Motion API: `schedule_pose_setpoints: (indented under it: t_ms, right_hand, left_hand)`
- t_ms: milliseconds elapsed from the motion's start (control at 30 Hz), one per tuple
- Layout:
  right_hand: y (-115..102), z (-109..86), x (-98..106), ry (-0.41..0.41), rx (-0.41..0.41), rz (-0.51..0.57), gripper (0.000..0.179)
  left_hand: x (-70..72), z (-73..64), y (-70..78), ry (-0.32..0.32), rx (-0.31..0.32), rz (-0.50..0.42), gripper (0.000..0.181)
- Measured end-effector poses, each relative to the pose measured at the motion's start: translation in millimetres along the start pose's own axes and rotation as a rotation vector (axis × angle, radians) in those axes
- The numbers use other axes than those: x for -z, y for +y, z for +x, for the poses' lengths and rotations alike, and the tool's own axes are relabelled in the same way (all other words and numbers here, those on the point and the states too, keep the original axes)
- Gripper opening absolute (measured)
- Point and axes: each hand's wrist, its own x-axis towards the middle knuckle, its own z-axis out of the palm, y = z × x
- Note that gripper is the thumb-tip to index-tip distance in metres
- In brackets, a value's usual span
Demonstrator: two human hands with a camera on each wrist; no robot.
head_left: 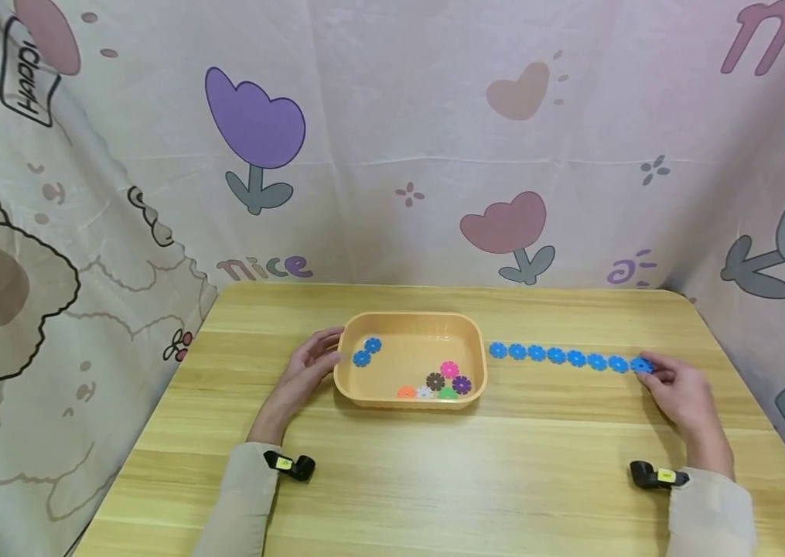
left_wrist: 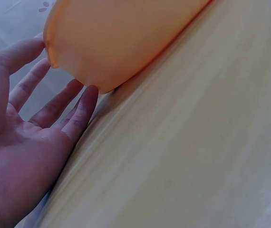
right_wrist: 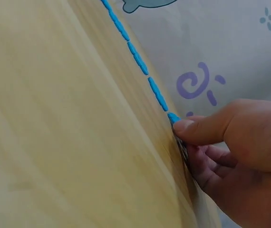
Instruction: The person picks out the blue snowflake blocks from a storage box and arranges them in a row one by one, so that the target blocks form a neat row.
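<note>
Blue snowflake discs (head_left: 556, 356) lie in a long row on the table to the right of a yellow-orange plastic tray (head_left: 411, 401). At the row's right end my right hand (head_left: 683, 391) pinches the last blue snowflake disc (head_left: 640, 364) between thumb and fingers; in the right wrist view the thumb covers most of that disc (right_wrist: 173, 117). My left hand (head_left: 304, 375) touches the tray's left end with its fingers extended, as the left wrist view shows at the tray wall (left_wrist: 111, 42). Two blue discs (head_left: 367, 352) lie inside the tray at its left.
Inside the tray's right part are discs in several colours, among them pink (head_left: 449, 370), brown (head_left: 435, 381), purple (head_left: 462, 384) and orange (head_left: 407, 393). The wooden table (head_left: 434, 480) ends at a printed cloth (head_left: 378, 139) behind it.
</note>
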Motion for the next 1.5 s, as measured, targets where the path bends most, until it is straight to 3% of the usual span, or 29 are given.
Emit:
schedule_pose_setpoints:
  t_ms: [833, 1067, 1333, 1500]
  right_hand:
    - [5.7, -1.4, 6.0, -0.028, 0.054, 0.004, 0.043]
    - [7.0, -6.1, 11.2, -0.001, -0.002, 0.12, 0.049]
    - [-15.3, -4.2, 15.1, 0.054, 0.01, 0.175, 0.045]
    - [-36.8, -4.0, 16.5, 0.079, 0.104, 0.238, 0.04]
  left_hand:
    - [-3.3, 3.5, 3.2, -0.007, -0.001, 0.007, 0.05]
    - [-0.8, 0.0, -0.9, -0.007, 0.009, 0.004, 0.051]
    - [0.6, -1.6, -1.1, 0.002, 0.006, 0.017, 0.05]
    - [0.3, -0.8, 0.3, 0.005, 0.008, 0.023, 0.049]
